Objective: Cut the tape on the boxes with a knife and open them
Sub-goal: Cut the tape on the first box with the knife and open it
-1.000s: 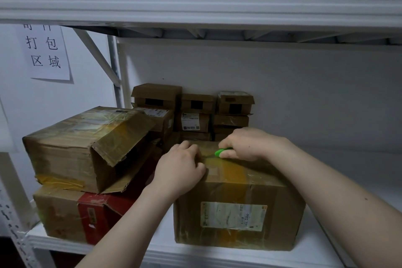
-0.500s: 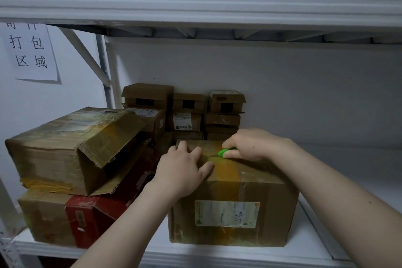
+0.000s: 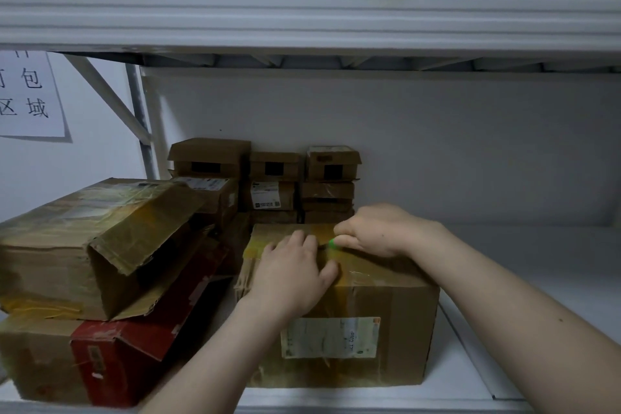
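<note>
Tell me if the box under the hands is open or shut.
Shut: the box has a flat, taped top with the left hand resting on it.

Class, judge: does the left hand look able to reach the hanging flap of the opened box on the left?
Probably yes. The left hand lies flat on the taped box; the flap hangs to its left, nothing between. The right hand grips the green knife.

The left forearm (image 3: 215,346) reaches up from the bottom edge, with the left hand (image 3: 292,274) palm down and its fingers spread, nearly straight. The right forearm (image 3: 504,299) enters from the lower right. The right hand (image 3: 376,232) is curled, pinching a small green-handled knife (image 3: 332,243) just beside the left fingertips.
</note>
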